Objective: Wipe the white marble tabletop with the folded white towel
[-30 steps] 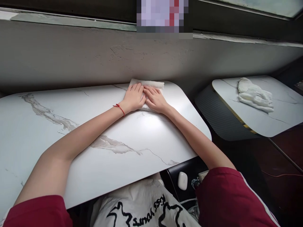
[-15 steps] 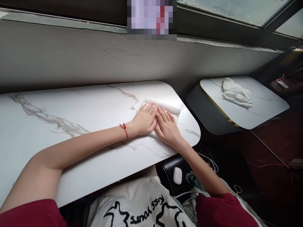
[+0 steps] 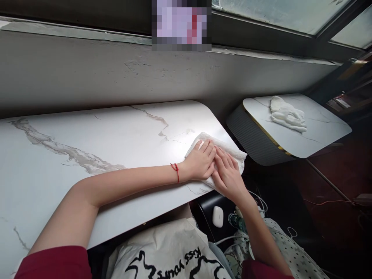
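A white cloth (image 3: 236, 152) lies spread at the right end of a white marble-patterned tabletop (image 3: 139, 135). My left hand (image 3: 200, 161) rests flat on it, fingers stretched forward, with a red string bracelet (image 3: 176, 170) on that wrist. Beside it, my right hand (image 3: 228, 172) also presses down flat on the cloth, its fingers extended. The two hands touch at their inner edges and hide the middle of the cloth. One corner of the cloth reaches over the table's rounded right end.
Further right stands a second marble-topped table (image 3: 319, 135) with a crumpled white cloth (image 3: 287, 114) on it. Below the near edge are a black surface with a white earbud case (image 3: 217, 216), a green bottle (image 3: 236, 221) and cables. A grey wall (image 3: 87, 69) runs behind.
Both hands have slid the white cloth to the right and toward me, from further in on the tabletop to its right end. The hands remain flat and side by side.
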The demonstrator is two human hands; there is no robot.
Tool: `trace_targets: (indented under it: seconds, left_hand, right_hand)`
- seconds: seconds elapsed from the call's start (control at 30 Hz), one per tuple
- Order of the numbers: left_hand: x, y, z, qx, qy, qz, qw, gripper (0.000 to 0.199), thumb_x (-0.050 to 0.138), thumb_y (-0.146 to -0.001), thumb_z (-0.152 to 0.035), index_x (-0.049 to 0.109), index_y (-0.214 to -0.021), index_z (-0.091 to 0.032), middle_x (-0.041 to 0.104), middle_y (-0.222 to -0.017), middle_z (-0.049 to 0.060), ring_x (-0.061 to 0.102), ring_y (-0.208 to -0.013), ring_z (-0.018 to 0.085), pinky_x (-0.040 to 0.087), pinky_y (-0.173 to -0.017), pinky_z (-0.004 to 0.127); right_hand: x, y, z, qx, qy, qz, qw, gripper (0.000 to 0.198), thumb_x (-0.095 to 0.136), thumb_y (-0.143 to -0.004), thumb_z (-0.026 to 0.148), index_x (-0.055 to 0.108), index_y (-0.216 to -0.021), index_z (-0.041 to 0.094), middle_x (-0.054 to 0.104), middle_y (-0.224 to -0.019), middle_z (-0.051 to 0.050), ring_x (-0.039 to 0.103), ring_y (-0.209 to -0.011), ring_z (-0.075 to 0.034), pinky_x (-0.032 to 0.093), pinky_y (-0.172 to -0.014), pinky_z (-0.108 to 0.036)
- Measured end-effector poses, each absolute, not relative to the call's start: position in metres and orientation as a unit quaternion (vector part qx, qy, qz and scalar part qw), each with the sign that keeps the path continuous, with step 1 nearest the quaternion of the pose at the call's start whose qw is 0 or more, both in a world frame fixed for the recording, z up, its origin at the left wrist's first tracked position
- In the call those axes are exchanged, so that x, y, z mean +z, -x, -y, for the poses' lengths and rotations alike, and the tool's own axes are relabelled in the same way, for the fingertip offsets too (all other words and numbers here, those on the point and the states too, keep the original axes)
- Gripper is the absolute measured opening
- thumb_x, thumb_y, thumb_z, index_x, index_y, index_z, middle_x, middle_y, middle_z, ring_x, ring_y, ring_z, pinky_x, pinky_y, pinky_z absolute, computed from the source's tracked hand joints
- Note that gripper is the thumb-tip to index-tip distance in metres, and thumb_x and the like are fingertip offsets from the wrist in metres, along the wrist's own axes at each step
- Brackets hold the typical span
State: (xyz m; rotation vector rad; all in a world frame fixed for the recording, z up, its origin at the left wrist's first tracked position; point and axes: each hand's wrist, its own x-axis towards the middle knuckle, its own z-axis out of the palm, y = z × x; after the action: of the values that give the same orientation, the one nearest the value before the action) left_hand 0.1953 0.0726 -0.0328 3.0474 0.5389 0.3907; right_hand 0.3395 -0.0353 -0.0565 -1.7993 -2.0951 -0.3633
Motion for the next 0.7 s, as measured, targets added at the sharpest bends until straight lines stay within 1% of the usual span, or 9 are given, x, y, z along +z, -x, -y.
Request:
trace_targets:
  seconds: [0.17, 0.33, 0.47, 0.7]
  left_hand:
    - [-0.039, -0.220, -0.086, 0.159, -0.970, -0.185, 0.014, 0.060, 0.040, -0.099, -0.033, 0.048, -0.146, 0.003, 0.048, -0.155, 0.026, 0.042, -0.148, 0.037, 0.031, -0.121, 0.051]
    - [-0.038, -0.236, -0.109, 0.154, -0.963, -0.219, 0.022, 0.059, 0.039, -0.100, -0.031, 0.047, -0.146, 0.005, 0.046, -0.157, 0.026, 0.040, -0.149, 0.036, 0.029, -0.123, 0.050]
    - [-0.037, -0.241, -0.135, 0.159, -0.953, -0.257, 0.028, 0.058, 0.039, -0.100, -0.029, 0.047, -0.147, 0.004, 0.045, -0.158, 0.025, 0.039, -0.150, 0.035, 0.029, -0.124, 0.050]
    - [-0.037, -0.239, -0.184, 0.173, -0.933, -0.312, 0.039, 0.059, 0.039, -0.098, -0.028, 0.046, -0.148, 0.004, 0.043, -0.159, 0.027, 0.038, -0.151, 0.034, 0.027, -0.125, 0.052]
  right_hand:
    - [-0.055, -0.370, 0.018, -0.102, 0.624, 0.755, 0.173, 0.059, 0.032, -0.104, 0.031, 0.026, -0.162, 0.020, 0.045, -0.160, -0.015, 0.041, -0.150, -0.030, 0.035, -0.120, -0.051]
    - [-0.052, -0.395, -0.017, -0.063, 0.616, 0.769, 0.160, 0.057, 0.032, -0.103, 0.032, 0.034, -0.158, 0.018, 0.043, -0.162, -0.015, 0.038, -0.151, -0.030, 0.032, -0.122, -0.053]
    - [-0.051, -0.405, -0.055, -0.058, 0.600, 0.783, 0.152, 0.058, 0.032, -0.100, 0.031, 0.036, -0.156, 0.016, 0.043, -0.162, -0.015, 0.038, -0.151, -0.030, 0.032, -0.122, -0.054]
    - [-0.046, -0.405, -0.124, -0.033, 0.574, 0.805, 0.146, 0.058, 0.033, -0.098, 0.031, 0.041, -0.153, 0.014, 0.043, -0.162, -0.016, 0.037, -0.151, -0.030, 0.029, -0.123, -0.055]
